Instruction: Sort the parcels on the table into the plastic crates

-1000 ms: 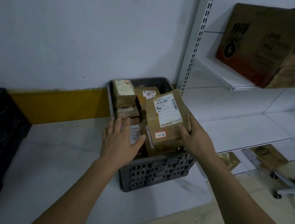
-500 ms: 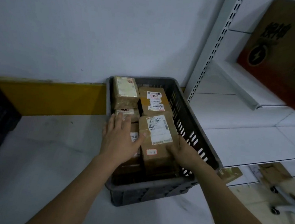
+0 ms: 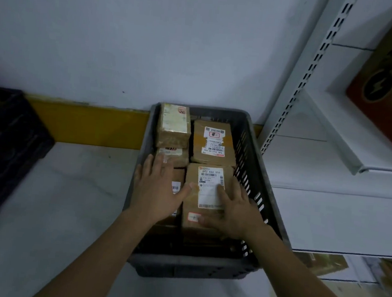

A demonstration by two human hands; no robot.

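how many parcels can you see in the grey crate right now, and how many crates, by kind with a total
Parcels visible in the grey crate: 5, namely the pale-topped one, one below it, one under the left hand, the back right one, and the one under the right hand. More may be hidden.
Crates: 2, grey and black.
Total: 7
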